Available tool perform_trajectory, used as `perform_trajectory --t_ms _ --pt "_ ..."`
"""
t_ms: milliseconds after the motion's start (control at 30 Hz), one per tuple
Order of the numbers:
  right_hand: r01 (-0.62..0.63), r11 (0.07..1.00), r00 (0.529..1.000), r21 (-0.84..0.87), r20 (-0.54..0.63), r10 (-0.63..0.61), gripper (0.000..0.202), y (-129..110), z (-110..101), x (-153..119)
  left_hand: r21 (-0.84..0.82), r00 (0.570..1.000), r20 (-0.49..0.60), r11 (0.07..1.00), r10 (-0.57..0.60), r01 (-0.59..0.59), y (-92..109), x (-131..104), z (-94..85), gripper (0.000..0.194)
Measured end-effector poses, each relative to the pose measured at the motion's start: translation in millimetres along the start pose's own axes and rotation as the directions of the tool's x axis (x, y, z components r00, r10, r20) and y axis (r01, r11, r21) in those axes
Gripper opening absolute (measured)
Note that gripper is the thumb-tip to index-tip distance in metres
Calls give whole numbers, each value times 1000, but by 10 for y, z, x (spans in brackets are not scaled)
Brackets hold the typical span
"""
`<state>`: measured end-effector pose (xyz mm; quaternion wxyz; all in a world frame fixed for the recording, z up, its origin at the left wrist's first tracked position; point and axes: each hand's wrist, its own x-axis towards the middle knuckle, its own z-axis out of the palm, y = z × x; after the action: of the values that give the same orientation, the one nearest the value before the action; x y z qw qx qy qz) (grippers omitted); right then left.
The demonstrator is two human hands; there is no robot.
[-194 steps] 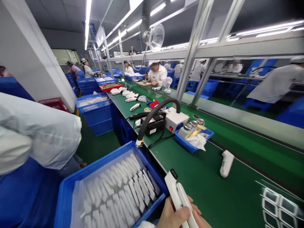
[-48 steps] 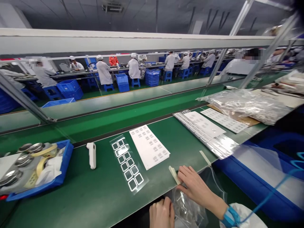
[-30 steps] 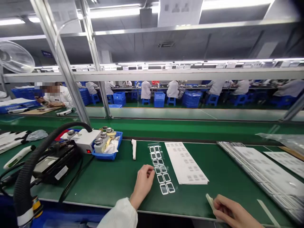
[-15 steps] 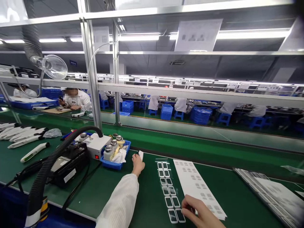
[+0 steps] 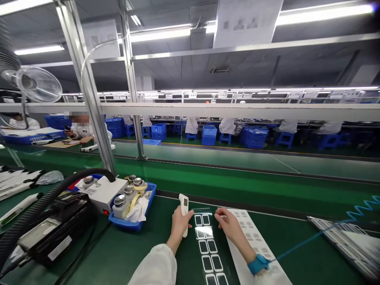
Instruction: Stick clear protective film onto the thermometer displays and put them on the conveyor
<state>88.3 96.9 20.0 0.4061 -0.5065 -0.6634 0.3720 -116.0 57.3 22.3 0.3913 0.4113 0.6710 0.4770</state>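
Note:
My left hand (image 5: 179,225) is wrapped round a white handheld device (image 5: 184,204) with a small dark display near its upper end, held upright over the green bench. Just right of it lies a clear film strip (image 5: 204,232) carrying two columns of white-bordered squares. At the upper right corner of that strip is my right hand (image 5: 230,223), its thumb and fingertips pinched together; what they hold, if anything, is too small to tell. A blue wrist strap (image 5: 259,264) with a coiled cord circles the right wrist. Beneath the right forearm is a white sheet (image 5: 252,233) printed with grey squares.
A blue tray (image 5: 135,225) of metal-capped bottles stands left of my hands, beside a white box (image 5: 103,194) and a black hose (image 5: 38,202). Stacked frames (image 5: 341,241) lie at right. Across the bench, a metal post (image 5: 89,95) stands before a seated person.
My left hand has brought the white device nearer and turned its display into view. My right hand has moved from the strip's near end to its far end. The camera view has shifted.

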Motion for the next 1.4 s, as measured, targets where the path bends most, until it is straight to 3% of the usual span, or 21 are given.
perform_trajectory --t_ms 133,300,667,967,1133,1233,1333,1400 --pt "-66 995 997 79 43 63 26 122 189 55 -81 1000 17 997 2 -1 25 63 181 16" --pt "-66 988 996 142 75 56 29 134 265 -44 -119 1000 -8 993 -14 13 -15 95 260 16" --pt "64 995 996 79 62 -68 27 -25 231 -53 -156 1000 18 988 -18 21 -81 146 267 16" --pt "233 972 971 13 42 -234 21 -197 280 -207 -17 999 -29 1000 21 -21 76 172 168 19" --pt "226 968 974 111 -2 -228 25 -314 122 -234 2 998 -30 999 49 -49 130 197 10 17" --pt "210 965 977 155 -8 -212 29 -382 -25 -233 -33 998 -39 999 42 -43 170 109 -88 26" --pt "202 968 979 151 4 -205 32 -441 -134 -255 -130 1000 -5 991 29 -30 236 -98 -79 42" --pt "198 968 979 153 14 -203 32 -475 -175 -272 -307 996 89 951 -15 41 281 -277 -2 56"
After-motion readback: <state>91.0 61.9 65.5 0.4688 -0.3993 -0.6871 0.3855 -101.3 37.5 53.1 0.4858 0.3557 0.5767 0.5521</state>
